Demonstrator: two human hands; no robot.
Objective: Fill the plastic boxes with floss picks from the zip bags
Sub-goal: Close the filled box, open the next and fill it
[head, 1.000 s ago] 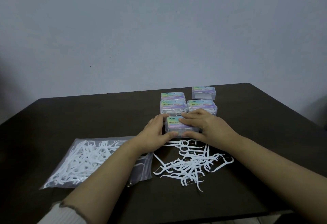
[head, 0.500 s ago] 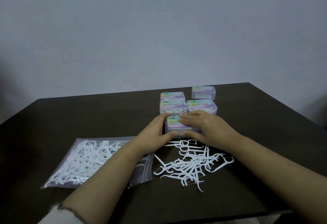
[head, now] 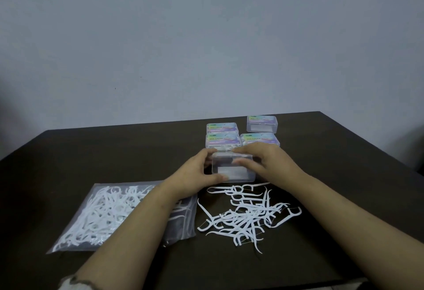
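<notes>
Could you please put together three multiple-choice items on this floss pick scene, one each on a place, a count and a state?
1. Where does the zip bag lie relative to the loose floss picks?
A. To their left
B. Behind them
C. On top of them

2. How many plastic boxes stand behind the one being held?
A. Two
B. Four
C. Six

3. What are the hands doing?
A. Resting flat on the table
B. Both gripping the nearest clear box
C. Pulling picks from the bag

Answers:
1. A: the bag lies under the left forearm, with the loose pile to its right on the dark table.
2. B: four labelled boxes stand in a group at the back.
3. B: the left hand and right hand hold the clear box from either side.
</notes>
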